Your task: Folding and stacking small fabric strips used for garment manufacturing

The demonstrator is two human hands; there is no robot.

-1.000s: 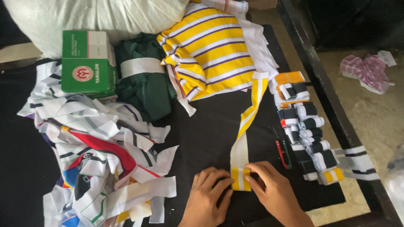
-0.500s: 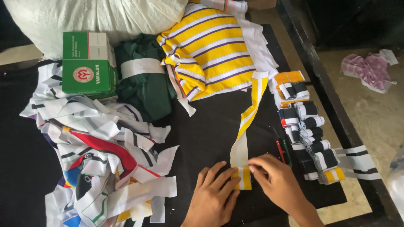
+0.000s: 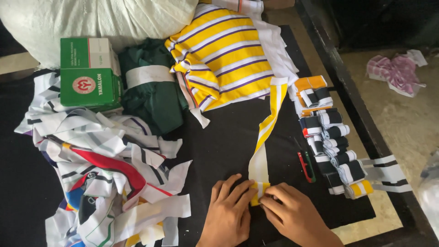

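Observation:
A long yellow-and-white striped fabric strip (image 3: pixel 267 123) runs down the black table surface (image 3: pixel 224 142) from a folded yellow, white and purple striped cloth (image 3: pixel 224 59). Its near end is rolled into a small bundle (image 3: pixel 257 192). My left hand (image 3: pixel 228 215) presses that roll from the left, fingers on top. My right hand (image 3: pixel 292 215) pinches it from the right. Both hands hold the roll flat against the table.
A row of several rolled fabric strips (image 3: pixel 331 137) lies to the right, with a small red-handled cutter (image 3: pixel 305 167) beside it. A heap of loose white, red and striped strips (image 3: pixel 100 164) fills the left. Green boxes (image 3: pixel 89 73), green cloth (image 3: pixel 153 87), a white sack (image 3: pixel 91 18) behind.
My hands have rolled the strip's near end further, so the roll is thicker. The hands have shifted slightly toward the near table edge.

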